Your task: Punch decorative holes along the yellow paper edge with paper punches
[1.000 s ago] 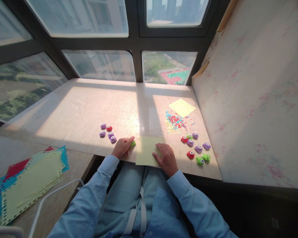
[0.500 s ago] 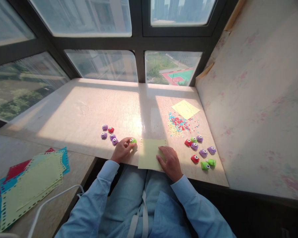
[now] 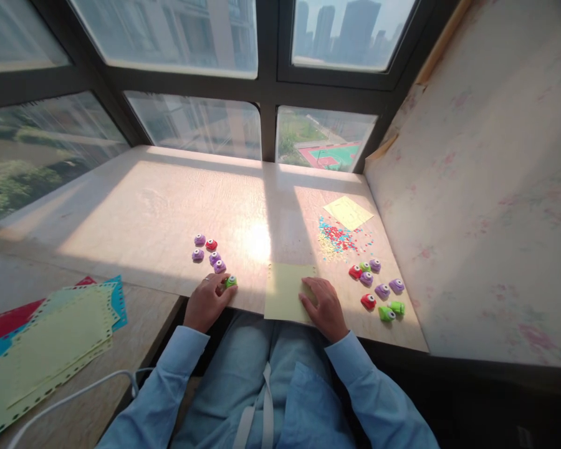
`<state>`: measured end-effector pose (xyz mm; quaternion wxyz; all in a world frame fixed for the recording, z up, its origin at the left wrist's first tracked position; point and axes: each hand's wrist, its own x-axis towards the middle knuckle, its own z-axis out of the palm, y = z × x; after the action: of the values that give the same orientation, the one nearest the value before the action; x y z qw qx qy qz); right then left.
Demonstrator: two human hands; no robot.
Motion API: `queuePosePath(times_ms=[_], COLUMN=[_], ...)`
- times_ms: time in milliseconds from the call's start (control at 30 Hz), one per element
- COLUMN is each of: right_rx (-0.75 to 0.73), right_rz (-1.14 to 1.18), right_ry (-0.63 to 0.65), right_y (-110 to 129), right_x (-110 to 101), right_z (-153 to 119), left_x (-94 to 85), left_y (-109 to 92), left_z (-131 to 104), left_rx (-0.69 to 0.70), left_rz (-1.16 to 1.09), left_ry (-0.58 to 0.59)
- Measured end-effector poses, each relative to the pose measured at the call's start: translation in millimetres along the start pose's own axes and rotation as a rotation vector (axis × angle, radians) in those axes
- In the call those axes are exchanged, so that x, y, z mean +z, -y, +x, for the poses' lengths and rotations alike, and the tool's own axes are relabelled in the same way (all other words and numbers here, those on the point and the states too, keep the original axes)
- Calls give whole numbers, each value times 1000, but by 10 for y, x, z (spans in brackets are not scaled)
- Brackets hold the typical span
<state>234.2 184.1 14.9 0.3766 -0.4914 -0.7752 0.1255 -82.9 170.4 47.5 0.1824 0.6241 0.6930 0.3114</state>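
My left hand [image 3: 208, 302] is closed round a green hole punch [image 3: 230, 282] with an eye on it, low over the table near its front edge. Just beyond it lie several purple punches [image 3: 199, 239] and a red one [image 3: 210, 245]. A pale yellow-green sheet [image 3: 284, 292] lies at the front edge, with small holes along its far side. On the sheet's right part rests my right hand [image 3: 324, 305], fingers apart and holding nothing. Right of it stand several more punches, among them a red [image 3: 368, 302], a green [image 3: 386, 313] and a purple one [image 3: 396, 285].
Red, blue and yellow paper bits [image 3: 339, 238] are scattered at the right, beside a small yellow sheet [image 3: 348, 212]. Coloured sheets with punched edges [image 3: 60, 343] lie at the lower left, near a white cable [image 3: 81, 391]. A patterned wall [image 3: 472, 218] bounds the right side.
My left hand has moved left and toward me, away from the sheet, with the green punch. My right hand stays on the sheet. The view has shifted slightly.
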Motion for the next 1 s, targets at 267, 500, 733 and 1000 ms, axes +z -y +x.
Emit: queuePosePath(times_ms=[267, 500, 733, 1000], right_rx=[24, 28, 22, 41], right_rz=[14, 15, 1, -12], right_ry=[-6, -4, -17, -6], right_y=[-37, -52, -39, -23], right_x=[14, 10, 1, -18], right_z=[-2, 1, 10, 16], left_x=[-113, -142, -47, 313], left_y=[199, 244, 146, -334], left_z=[126, 368, 226, 68], left_rx=[-144, -290, -176, 21], left_rz=[210, 256, 132, -19], left_ry=[-111, -202, -391, 92])
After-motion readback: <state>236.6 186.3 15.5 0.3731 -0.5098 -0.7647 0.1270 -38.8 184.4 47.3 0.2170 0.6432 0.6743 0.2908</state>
